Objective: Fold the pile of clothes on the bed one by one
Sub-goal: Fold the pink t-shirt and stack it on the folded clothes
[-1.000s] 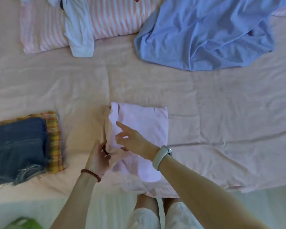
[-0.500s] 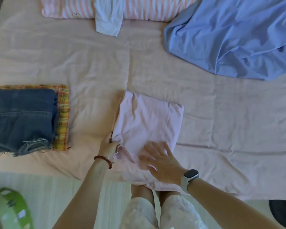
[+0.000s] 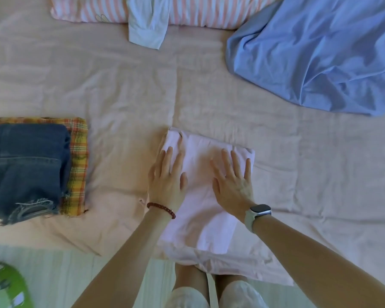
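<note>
A pale pink garment (image 3: 200,210) lies folded into a long rectangle at the near edge of the bed (image 3: 120,85). My left hand (image 3: 167,181) presses flat on its left side, fingers straight. My right hand (image 3: 233,181) presses flat on its right side, fingers spread. To the far left sits a folded stack: blue denim shorts (image 3: 25,167) on top of a yellow-orange plaid garment (image 3: 78,165). A crumpled blue garment (image 3: 316,52) lies unfolded at the back right. A light blue sleeve (image 3: 147,21) hangs over the striped pillow.
A pink-and-white striped pillow (image 3: 87,10) lies along the back of the bed. A green basket (image 3: 2,285) stands on the floor at the bottom left. My knees in white shorts (image 3: 209,294) are against the bed's near edge.
My left hand let go of the garment's left edge and now lies flat on it. My right hand slid up the cloth. The view shifted down and nearer.
</note>
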Motion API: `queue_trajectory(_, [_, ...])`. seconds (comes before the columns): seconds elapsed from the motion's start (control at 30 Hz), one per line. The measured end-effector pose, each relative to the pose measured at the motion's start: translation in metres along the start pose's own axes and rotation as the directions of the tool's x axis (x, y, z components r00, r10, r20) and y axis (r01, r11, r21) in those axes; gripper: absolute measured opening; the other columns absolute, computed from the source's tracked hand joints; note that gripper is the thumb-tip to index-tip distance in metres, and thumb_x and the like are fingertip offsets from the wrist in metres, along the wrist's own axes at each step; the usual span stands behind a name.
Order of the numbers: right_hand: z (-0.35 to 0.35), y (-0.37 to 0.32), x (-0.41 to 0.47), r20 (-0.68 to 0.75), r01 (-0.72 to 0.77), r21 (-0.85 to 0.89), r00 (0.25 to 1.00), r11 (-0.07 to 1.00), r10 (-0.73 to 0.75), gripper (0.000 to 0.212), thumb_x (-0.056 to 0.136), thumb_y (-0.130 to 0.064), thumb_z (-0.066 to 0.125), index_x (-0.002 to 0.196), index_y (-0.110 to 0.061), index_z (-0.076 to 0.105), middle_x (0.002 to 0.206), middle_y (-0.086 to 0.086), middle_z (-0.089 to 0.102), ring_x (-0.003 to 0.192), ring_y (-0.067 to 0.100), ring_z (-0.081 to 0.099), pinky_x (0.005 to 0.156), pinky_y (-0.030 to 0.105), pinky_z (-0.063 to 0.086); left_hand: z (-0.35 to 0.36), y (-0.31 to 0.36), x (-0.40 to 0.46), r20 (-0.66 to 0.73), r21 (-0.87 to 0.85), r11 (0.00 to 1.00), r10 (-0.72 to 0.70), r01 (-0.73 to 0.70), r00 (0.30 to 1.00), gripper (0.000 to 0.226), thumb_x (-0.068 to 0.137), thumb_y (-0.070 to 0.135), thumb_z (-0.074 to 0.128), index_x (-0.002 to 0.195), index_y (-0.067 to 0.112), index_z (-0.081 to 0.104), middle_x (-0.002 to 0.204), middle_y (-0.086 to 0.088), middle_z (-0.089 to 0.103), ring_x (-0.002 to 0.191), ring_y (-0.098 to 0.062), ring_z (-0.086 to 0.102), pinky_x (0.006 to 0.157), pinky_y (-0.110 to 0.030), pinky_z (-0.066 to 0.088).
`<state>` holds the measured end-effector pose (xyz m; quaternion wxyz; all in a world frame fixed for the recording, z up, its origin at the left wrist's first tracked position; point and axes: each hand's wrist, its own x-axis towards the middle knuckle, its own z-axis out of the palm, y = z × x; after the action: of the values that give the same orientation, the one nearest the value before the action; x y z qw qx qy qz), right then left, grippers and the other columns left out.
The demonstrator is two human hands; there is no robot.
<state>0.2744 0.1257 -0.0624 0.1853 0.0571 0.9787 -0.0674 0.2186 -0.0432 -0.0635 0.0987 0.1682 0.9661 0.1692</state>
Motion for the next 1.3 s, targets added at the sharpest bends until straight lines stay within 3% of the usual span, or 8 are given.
queue_trajectory(0.17, [0.029,0.004,0.019,-0.118,-0.024,0.029,0.993,0.999,0.027,0.049,0.089,-0.029,0.035,0.138,-0.025,0.041,0.143,0.016,0.04,0.132,0.036,0.033,0.1,0.061,0.021,0.006,-0.004,0.073,-0.035,-0.335,0.851,-0.44,0.404,0.897,0.039,0.089,0.036,0.051,0.114,0.007,0.057,0.104,-0.007,0.061,0.095,-0.03,0.057,0.075,-0.031,0.041])
queue_trajectory(0.4, [0.044,0.029,0.016,-0.229,-0.072,-0.007,0.971,0.997,0.068,0.049,0.088,-0.038,0.038,0.136,-0.028,0.041,0.141,0.013,0.045,0.131,0.027,0.034,0.104,0.058,0.018,0.009,-0.035,0.101,0.014,-0.698,0.585,-0.567,0.414,0.824,0.017,0.09,0.002,0.054,0.096,-0.013,0.058,0.071,0.003,0.052,0.061,0.012,0.051,0.061,-0.006,0.035])
queue_trajectory(0.53, [0.043,0.032,0.014,-0.258,-0.109,0.019,0.96,0.994,0.11,0.047,0.09,-0.036,0.033,0.136,-0.027,0.038,0.141,0.014,0.045,0.131,0.028,0.032,0.105,0.061,0.021,0.009,-0.018,0.095,-0.073,-0.482,0.751,-0.548,0.452,0.833,0.025,0.091,0.005,0.049,0.114,-0.002,0.055,0.114,-0.021,0.053,0.108,-0.034,0.051,0.085,-0.031,0.038])
queue_trajectory(0.63, [0.039,0.022,0.002,-0.331,-0.027,0.043,0.943,0.999,0.04,0.047,0.092,-0.028,0.033,0.137,-0.02,0.037,0.142,0.018,0.042,0.133,0.033,0.03,0.106,0.059,0.018,-0.002,0.003,0.068,-0.279,-0.162,0.969,-0.228,0.188,0.933,0.04,0.086,0.015,0.047,0.126,0.01,0.048,0.126,-0.017,0.051,0.115,-0.035,0.045,0.092,-0.046,0.036])
queue_trajectory(0.77, [0.053,0.02,-0.024,-0.283,0.155,0.066,0.95,0.986,-0.13,0.047,0.093,-0.027,0.037,0.139,-0.022,0.041,0.146,0.012,0.038,0.135,0.031,0.033,0.106,0.059,0.024,0.013,0.016,0.002,0.048,0.153,0.961,0.226,-0.231,0.973,0.047,0.089,0.032,0.039,0.135,0.022,0.038,0.142,-0.012,0.043,0.129,-0.032,0.035,0.102,-0.053,0.025])
queue_trajectory(0.87, [0.066,0.041,-0.023,-0.169,0.114,0.004,0.979,0.993,-0.112,0.048,0.093,-0.036,0.036,0.14,-0.03,0.039,0.147,0.002,0.038,0.136,0.024,0.033,0.105,0.061,0.024,0.036,-0.006,-0.021,0.287,0.302,0.9,0.228,-0.314,0.93,0.053,0.088,0.046,0.032,0.137,0.026,0.035,0.148,-0.01,0.029,0.133,-0.036,0.027,0.101,-0.059,0.023])
queue_trajectory(1.17, [0.046,0.039,-0.027,-0.157,-0.006,0.04,0.988,0.999,0.012,0.053,0.088,-0.031,0.034,0.141,-0.021,0.034,0.148,0.012,0.035,0.138,0.031,0.023,0.106,0.065,0.013,0.04,-0.016,0.006,0.226,0.323,0.935,0.073,-0.146,0.971,0.056,0.087,0.048,0.031,0.137,0.025,0.032,0.147,-0.012,0.024,0.135,-0.038,0.021,0.104,-0.058,0.026])
queue_trajectory(1.3, [0.043,0.011,-0.059,-0.192,0.222,0.071,0.96,0.972,-0.205,0.057,0.083,-0.034,0.042,0.138,-0.018,0.038,0.148,0.012,0.033,0.137,0.033,0.026,0.106,0.063,0.017,0.038,-0.009,0.025,0.282,0.329,0.923,0.106,-0.199,0.954,0.058,0.087,0.047,0.029,0.141,0.026,0.035,0.149,-0.012,0.029,0.137,-0.036,0.018,0.106,-0.059,0.024])
